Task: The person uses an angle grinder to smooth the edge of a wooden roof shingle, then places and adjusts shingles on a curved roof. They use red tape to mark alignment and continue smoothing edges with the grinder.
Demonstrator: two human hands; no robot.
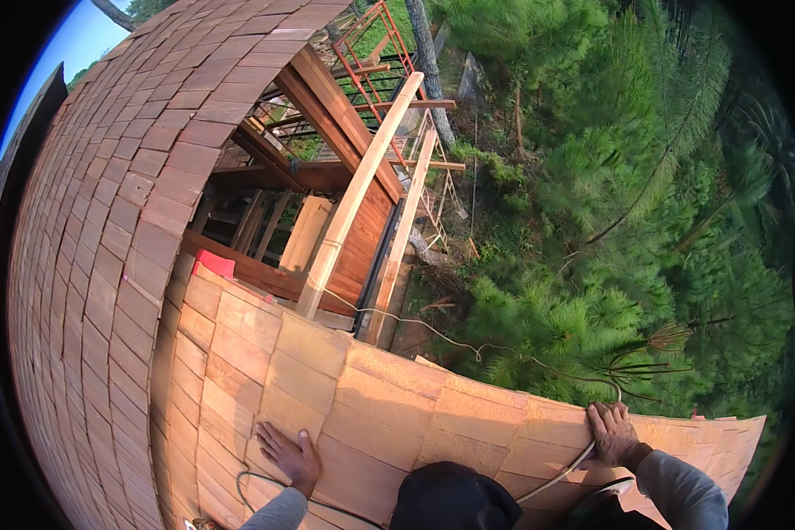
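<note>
My left hand (290,455) lies flat on the wooden shingles (362,455) of the lower roof slope, fingers spread and holding nothing. At the roof's edge, on the right, my right hand (613,431) has its fingers curled round a thin pale cord (552,479). From that hand the cord runs down toward my dark-clothed knee (455,499) and also away, over the edge, to a long timber beam (362,199). A darker cable (252,473) loops beside my left forearm. Near my right wrist shows part of a white, rounded thing (621,487), its kind unclear.
A steep shingled slope (88,291) rises on the left. Ahead gapes an open timber frame (300,234) with a red piece (214,262) at its corner. Beyond stand orange scaffolding (362,66) and a second beam (405,238). Past the roof edge, the ground drops toward pine trees (583,177).
</note>
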